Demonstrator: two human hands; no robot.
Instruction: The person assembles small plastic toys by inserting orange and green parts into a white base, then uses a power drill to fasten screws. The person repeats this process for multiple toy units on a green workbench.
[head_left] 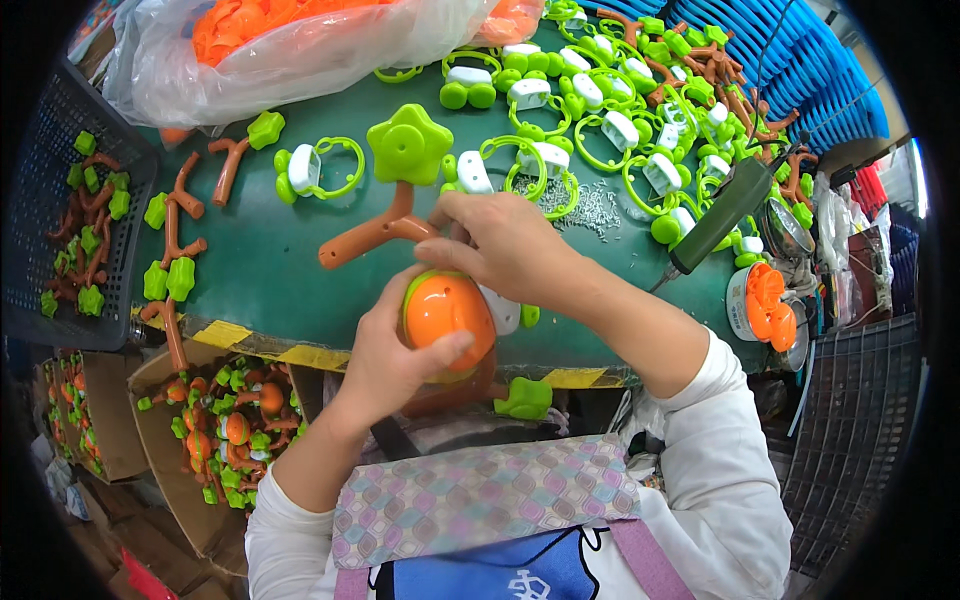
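My left hand (385, 355) is wrapped round a shiny orange ball-shaped toy part (452, 315) with a light green edge, just over the table's front edge. My right hand (500, 245) is directly above it, fingers closed on the near end of a brown forked plastic branch (372, 238). A green star-shaped piece (408, 145) tops that branch. The fingers hide whether branch and ball are joined. Below the ball, another brown branch with a green end piece (523, 398) shows partly. A white part (503, 310) peeks out behind the ball.
Green-and-white ring parts (612, 130) crowd the green table (270, 250). A dark green electric screwdriver (725, 215) hangs at right, near scattered screws (590, 205). Loose branches (180, 225) and a basket (85, 220) flank the left. A box of toys (235, 430) stands lower left.
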